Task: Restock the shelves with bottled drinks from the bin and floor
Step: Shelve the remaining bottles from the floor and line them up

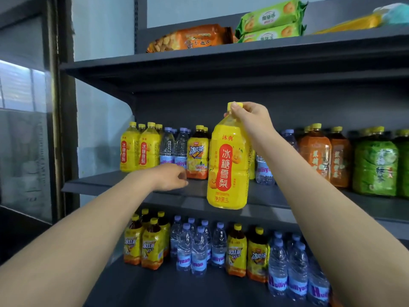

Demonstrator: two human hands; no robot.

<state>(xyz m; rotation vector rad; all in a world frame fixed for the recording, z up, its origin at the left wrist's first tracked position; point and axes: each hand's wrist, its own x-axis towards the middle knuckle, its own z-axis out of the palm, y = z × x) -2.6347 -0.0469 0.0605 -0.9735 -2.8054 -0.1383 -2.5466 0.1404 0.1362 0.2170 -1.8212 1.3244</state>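
Observation:
A large yellow 1 L pear-drink bottle [229, 165] hangs upright in front of the middle shelf [106, 185], its base just past the shelf's front edge. My right hand [250, 120] grips it at the neck, just under the yellow cap. My left hand [171, 177] reaches over the shelf's front part with loosely curled fingers and holds nothing, close to an iced-tea bottle [197, 156]. Two matching yellow pear-drink bottles [139, 149] stand at the shelf's left end, with water bottles [173, 145] beside them.
Orange tea bottles [321, 156] and green tea bottles [376, 165] fill the middle shelf's right side. The lower shelf [155, 286] carries iced-tea and water bottles [197, 247]. Biscuit packs [270, 21] lie on the top shelf. A glass-door cabinet [24, 129] stands at the left.

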